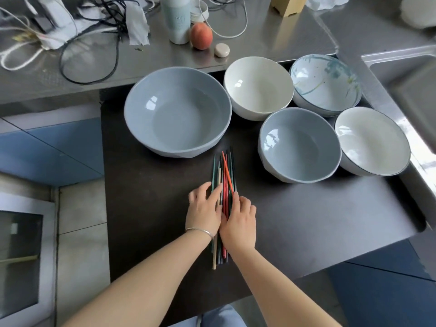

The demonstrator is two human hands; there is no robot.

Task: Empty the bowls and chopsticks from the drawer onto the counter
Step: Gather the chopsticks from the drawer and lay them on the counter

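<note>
The dark drawer (146,208) is pulled out below the steel counter (99,60). In it stand a large blue-grey bowl (177,112), a cream bowl (258,87), a blue-patterned bowl (325,84), a smaller blue-grey bowl (299,145) and a white bowl (371,140). A bundle of coloured chopsticks (224,171) lies lengthwise on the drawer floor. My left hand (204,210) and my right hand (238,221) press in on the bundle from either side, fingers curled around it. The chopsticks still rest on the drawer floor.
On the counter behind lie tangled cables (70,38), a pale bottle (175,18), a peach (201,35), a small oval stone-like object (221,50) and a wooden block (287,5). A steel sink (410,79) sits at the right.
</note>
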